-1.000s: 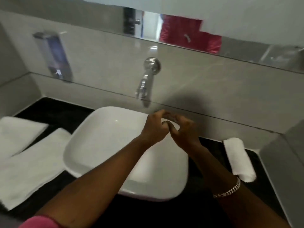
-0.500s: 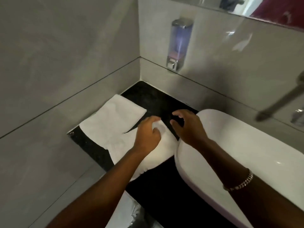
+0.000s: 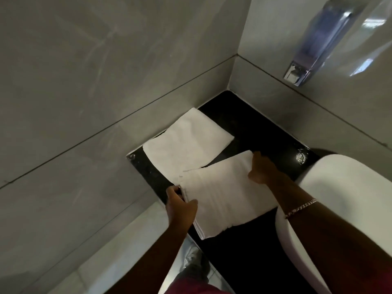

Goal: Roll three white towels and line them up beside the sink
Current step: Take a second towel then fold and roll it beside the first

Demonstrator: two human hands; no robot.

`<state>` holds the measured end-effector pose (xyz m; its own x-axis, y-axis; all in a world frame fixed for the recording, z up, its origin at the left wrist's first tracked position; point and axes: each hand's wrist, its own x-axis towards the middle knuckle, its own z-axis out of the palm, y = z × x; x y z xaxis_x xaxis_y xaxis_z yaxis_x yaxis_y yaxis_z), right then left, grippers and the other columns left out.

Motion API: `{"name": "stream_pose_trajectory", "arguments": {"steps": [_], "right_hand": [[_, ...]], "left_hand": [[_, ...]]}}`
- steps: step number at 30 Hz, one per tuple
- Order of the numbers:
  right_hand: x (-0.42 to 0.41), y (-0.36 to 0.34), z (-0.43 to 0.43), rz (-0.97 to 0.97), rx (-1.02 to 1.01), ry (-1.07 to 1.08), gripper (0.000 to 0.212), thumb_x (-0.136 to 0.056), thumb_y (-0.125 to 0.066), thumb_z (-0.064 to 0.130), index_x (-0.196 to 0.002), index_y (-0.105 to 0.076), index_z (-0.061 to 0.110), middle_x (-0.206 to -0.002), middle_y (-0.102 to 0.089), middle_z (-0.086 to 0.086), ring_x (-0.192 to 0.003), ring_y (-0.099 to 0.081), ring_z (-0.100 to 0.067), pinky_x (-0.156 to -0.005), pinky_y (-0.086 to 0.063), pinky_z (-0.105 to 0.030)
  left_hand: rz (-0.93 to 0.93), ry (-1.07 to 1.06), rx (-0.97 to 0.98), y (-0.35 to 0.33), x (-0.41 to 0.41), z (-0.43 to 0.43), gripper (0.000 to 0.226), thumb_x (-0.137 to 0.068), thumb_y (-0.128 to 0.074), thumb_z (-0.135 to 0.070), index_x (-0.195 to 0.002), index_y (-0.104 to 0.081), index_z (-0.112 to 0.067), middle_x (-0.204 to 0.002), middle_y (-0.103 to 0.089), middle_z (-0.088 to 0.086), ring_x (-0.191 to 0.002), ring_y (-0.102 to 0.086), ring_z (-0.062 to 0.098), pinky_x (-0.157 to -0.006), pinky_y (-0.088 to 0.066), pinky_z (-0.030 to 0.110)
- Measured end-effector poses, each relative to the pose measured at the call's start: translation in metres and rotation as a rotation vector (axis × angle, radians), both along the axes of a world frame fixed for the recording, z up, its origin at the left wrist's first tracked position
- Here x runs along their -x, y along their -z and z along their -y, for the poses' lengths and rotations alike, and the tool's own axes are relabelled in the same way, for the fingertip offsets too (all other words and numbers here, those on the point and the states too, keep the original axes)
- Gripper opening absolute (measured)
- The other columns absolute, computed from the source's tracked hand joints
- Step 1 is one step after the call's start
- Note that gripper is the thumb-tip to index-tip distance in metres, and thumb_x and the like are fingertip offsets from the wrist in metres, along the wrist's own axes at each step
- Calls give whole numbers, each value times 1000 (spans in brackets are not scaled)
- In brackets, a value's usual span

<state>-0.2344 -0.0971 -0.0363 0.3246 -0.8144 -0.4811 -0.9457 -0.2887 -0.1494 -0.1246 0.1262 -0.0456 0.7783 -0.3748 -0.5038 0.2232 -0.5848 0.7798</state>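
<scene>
Two flat folded white towels lie on the black counter (image 3: 265,132) left of the white sink (image 3: 347,200). The near towel (image 3: 224,194) overlaps the far towel (image 3: 186,143), which lies against the left wall. My left hand (image 3: 180,206) pinches the near towel's left edge. My right hand (image 3: 263,168) grips its far right corner. The towel looks slightly lifted between both hands. No rolled towel is in view.
Grey tiled walls close the counter in at the left and back. A soap dispenser (image 3: 318,41) hangs on the back wall above the counter. Water drops (image 3: 300,158) glint by the sink. A shoe (image 3: 193,262) shows on the floor below.
The view swung from the sink to the counter's left end. My hands went from above the basin to the near towel, spread apart, and now hold its edges.
</scene>
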Motion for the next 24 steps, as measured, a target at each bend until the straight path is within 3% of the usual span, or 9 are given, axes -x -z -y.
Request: {"name": "stream_pose_trajectory", "arguments": {"steps": [3, 6, 8, 12, 17, 21, 24], "right_hand": [[-4, -9, 0, 101, 16, 110, 65, -80, -69, 13, -135, -38, 0, -130, -52, -22, -118, -53, -38, -94, -46, -41], [-1, -29, 0, 247, 11, 115, 32, -71, -75, 15, -98, -66, 2, -99, -67, -14, -93, -64, -29, -72, -50, -32], [6, -49, -2, 347, 8, 129, 20, -65, -78, 17, -77, -70, 3, -79, -67, -9, -79, -65, -26, -64, -47, -27], [25, -99, -9, 550, 35, 236, 17, -62, -79, 23, -59, -65, 14, -68, -65, -4, -68, -62, -22, -59, -47, -27], [75, -154, -19, 813, 110, 416, 19, -62, -81, 17, -77, -72, 10, -75, -68, -2, -71, -65, -20, -62, -52, -29], [138, -181, -35, 929, 249, 528, 24, -59, -81, 17, -75, -69, 5, -73, -68, -7, -66, -62, -19, -62, -51, -33], [203, -193, -56, 963, 352, 621, 22, -57, -80, 18, -72, -69, 7, -71, -69, -10, -61, -59, -16, -61, -52, -33]], "left_hand": [[-66, -26, 19, -5, 8, 8, 66, -70, -76, -3, -125, -42, -11, -107, -53, 4, -93, -57, 25, -78, -50, 31], [1, 3, 94, -9, 12, 4, 66, -69, -78, -3, -125, -45, -13, -111, -59, 5, -100, -61, 28, -84, -55, 39], [82, 56, 144, -18, 8, 0, 59, -69, -79, -3, -120, -51, -9, -104, -65, 8, -93, -64, 28, -82, -57, 44], [137, 100, 311, -60, -11, 12, 40, -75, -76, -2, -111, -58, -8, -91, -70, 5, -85, -69, 22, -78, -56, 37], [97, 246, 543, -134, -3, 50, 26, -80, -71, -3, -85, -63, -27, -82, -71, -6, -72, -69, 8, -64, -54, 22], [62, 406, 699, -172, 27, 77, 18, -83, -67, 1, -92, -66, -14, -79, -73, -2, -61, -69, 6, -52, -52, 14], [18, 572, 745, -187, 65, 94, 18, -82, -67, 0, -92, -68, -15, -79, -74, -1, -65, -70, 10, -59, -55, 20]]}}
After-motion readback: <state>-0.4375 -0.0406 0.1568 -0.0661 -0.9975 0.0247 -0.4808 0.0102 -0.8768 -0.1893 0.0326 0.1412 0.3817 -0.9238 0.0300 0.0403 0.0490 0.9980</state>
